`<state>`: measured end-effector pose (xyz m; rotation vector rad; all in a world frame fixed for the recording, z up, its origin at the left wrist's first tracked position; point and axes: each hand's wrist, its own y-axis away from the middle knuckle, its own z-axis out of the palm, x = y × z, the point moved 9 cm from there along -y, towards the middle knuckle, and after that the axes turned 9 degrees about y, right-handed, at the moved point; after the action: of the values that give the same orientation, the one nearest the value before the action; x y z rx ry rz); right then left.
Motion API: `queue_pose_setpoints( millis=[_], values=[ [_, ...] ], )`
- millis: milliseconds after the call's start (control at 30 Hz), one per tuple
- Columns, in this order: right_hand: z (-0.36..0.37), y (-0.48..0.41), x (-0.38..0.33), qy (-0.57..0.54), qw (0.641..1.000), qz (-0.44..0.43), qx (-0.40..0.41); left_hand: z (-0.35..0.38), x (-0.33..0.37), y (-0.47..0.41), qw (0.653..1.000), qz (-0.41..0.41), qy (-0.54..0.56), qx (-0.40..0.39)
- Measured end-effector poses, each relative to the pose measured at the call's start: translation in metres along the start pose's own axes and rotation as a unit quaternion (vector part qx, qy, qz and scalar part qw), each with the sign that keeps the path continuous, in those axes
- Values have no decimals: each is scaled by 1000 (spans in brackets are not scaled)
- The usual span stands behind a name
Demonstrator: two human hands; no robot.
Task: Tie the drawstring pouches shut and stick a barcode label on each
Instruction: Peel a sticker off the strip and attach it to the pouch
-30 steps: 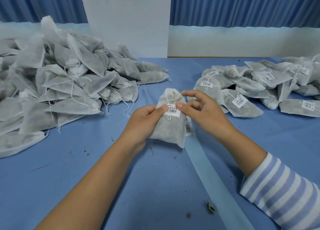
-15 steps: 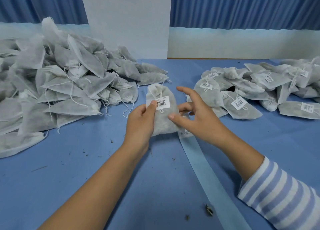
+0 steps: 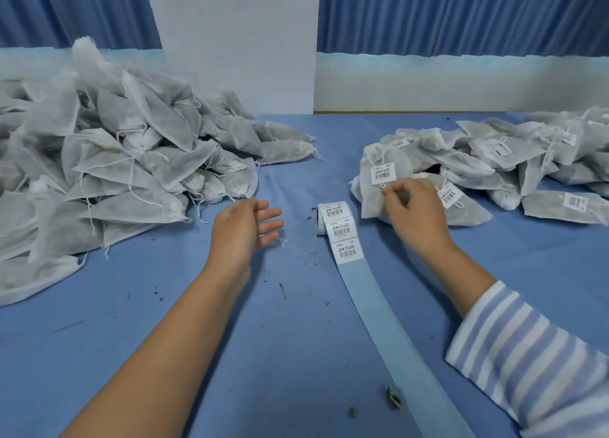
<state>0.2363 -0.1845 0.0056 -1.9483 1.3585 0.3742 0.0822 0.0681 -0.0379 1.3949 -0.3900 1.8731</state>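
A white drawstring pouch (image 3: 374, 193) bearing a barcode label (image 3: 383, 173) leans on the left end of the labelled pouch pile (image 3: 514, 160). My right hand (image 3: 417, 215) pinches it just below the label with curled fingers. My left hand (image 3: 245, 230) hovers over the blue table (image 3: 164, 338) with relaxed fingers, holding nothing, just right of the big heap of unlabelled pouches (image 3: 108, 173). Between my hands lies the strip of barcode labels (image 3: 342, 236), its blank backing (image 3: 395, 338) trailing toward me.
A white panel (image 3: 237, 42) stands at the table's back edge in front of blue curtains (image 3: 461, 12). Small bits of dried plant debris (image 3: 392, 401) dot the cloth near me. My right sleeve (image 3: 534, 365) is striped.
My right hand carried the labelled pouch from the centre to the right pile. My left hand let go of it and drew back left. The label strip is now uncovered.
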Motion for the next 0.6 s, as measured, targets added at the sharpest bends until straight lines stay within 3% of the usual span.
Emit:
queue_pose_setpoints(
  millis=[233,600],
  values=[
    [24,7,-14,192,977,-87,-25,-5,5,-6,998,40,-48,10],
    [28,-18,15,285,958,-31,-32,-18,11,-21,983,94,-159,23]
  ],
)
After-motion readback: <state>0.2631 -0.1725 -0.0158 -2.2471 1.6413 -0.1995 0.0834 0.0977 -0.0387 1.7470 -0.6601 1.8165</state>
